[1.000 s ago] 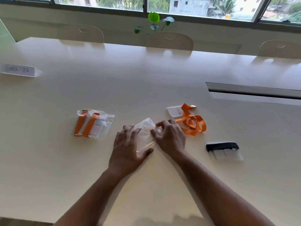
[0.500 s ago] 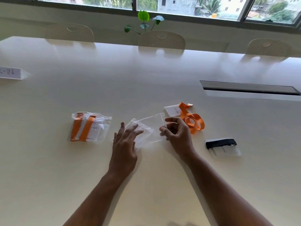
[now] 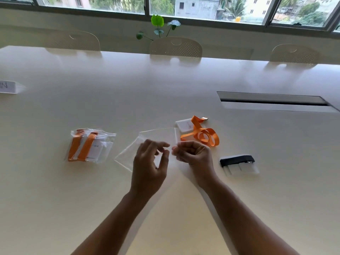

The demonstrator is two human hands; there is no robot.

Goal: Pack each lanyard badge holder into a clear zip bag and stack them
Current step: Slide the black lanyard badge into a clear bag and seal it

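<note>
Holding an empty, see-through clear plastic zip bag (image 3: 156, 137) above the cream table (image 3: 165, 89), left hand (image 3: 150, 162) & right hand (image 3: 193, 153) each pinch its near edge w/ fingers closed. Orange lanyard w/ white badge holder (image 3: 197, 132) lies just beyond right hand; packed bags (image 3: 90, 145) sit left.

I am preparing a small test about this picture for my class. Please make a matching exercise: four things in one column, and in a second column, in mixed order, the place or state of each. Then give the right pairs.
Things:
1. empty clear zip bag
2. loose orange lanyard with badge holder
3. packed bags with orange lanyards
4. black lanyard with badge holder

Places or states:
A. lies farthest right on the table
B. stacked at the left, already in bags
C. held up between the left hand and right hand
D. unpacked, just behind the right hand

Pairs: 1-C, 2-D, 3-B, 4-A
</note>
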